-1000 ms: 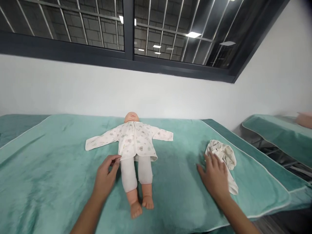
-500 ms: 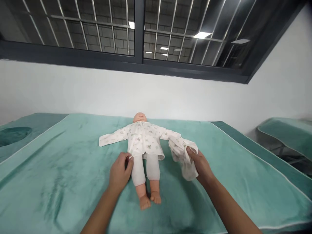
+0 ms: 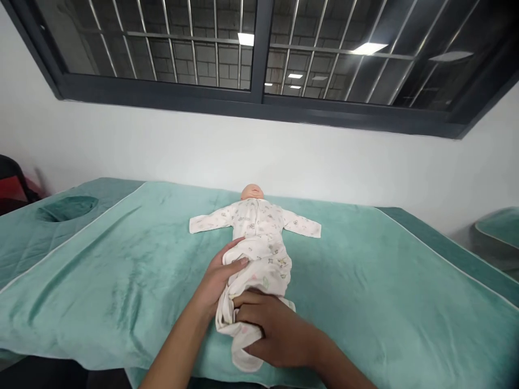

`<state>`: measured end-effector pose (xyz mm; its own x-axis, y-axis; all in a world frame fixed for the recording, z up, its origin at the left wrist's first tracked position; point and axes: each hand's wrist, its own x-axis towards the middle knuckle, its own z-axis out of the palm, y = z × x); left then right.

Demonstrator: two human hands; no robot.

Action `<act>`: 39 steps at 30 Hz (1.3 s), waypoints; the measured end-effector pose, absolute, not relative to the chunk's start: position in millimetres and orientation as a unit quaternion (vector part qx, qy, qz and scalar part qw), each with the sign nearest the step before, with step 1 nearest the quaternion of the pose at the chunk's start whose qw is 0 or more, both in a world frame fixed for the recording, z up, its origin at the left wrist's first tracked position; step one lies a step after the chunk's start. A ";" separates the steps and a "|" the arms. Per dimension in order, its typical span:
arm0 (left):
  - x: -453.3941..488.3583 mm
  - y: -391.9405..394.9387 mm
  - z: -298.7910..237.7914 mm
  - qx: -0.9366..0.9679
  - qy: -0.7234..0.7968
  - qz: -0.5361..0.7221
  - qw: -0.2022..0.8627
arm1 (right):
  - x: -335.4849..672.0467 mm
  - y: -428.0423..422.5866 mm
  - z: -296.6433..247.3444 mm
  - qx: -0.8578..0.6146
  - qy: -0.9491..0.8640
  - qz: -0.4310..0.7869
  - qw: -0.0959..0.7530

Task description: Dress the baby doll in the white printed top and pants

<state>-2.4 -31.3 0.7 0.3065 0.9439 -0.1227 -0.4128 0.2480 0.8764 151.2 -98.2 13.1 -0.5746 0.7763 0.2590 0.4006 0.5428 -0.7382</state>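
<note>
A baby doll (image 3: 252,191) lies on its back, its head toward the wall, in a white printed baby shirt (image 3: 259,217) with both sleeves spread out. White baby pants (image 3: 267,270) with a similar print are held over the doll's lower body and hide its legs. My left hand (image 3: 217,278) grips their left edge, thumb on top of the cloth. My right hand (image 3: 278,327) has its fingers tucked into the bunched fabric, gathering it, while one end of the pants hangs down below.
The doll lies on a bed with a green plush cover (image 3: 365,292). A face hole (image 3: 67,208) shows in the bed at the left. Behind stand a white wall (image 3: 194,146) and a dark-framed window (image 3: 259,102) with bars. Another green-covered bed (image 3: 498,227) is at the right.
My right hand has brought the pants from the doll's right side over its legs. My left hand has moved from the shirt hem onto the pants. The view has shifted left.
</note>
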 end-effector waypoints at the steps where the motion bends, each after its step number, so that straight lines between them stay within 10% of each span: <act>1: -4.5 -28.6 3.1 0.384 0.341 0.487 0.706 | 153.2 -98.7 13.9 -0.339 -0.830 0.341 0.283; 19: -28.9 -37.5 48.0 0.413 0.323 0.576 0.627 | 192.8 -69.5 37.8 -0.289 -0.547 0.540 0.571; 31: -50.3 -50.0 47.4 0.445 0.392 0.554 0.584 | 161.5 -22.9 55.9 -0.432 -0.624 0.463 0.457; 39: -48.7 -52.1 52.8 0.476 0.496 0.631 0.358 | 168.0 -24.0 53.3 -0.457 -0.698 0.301 0.462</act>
<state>-48.7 -52.1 52.8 -0.2904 0.9248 0.2456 0.0203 -0.2506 0.9679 168.0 -24.0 53.3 -0.1556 0.9163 0.3691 0.3598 0.4006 -0.8427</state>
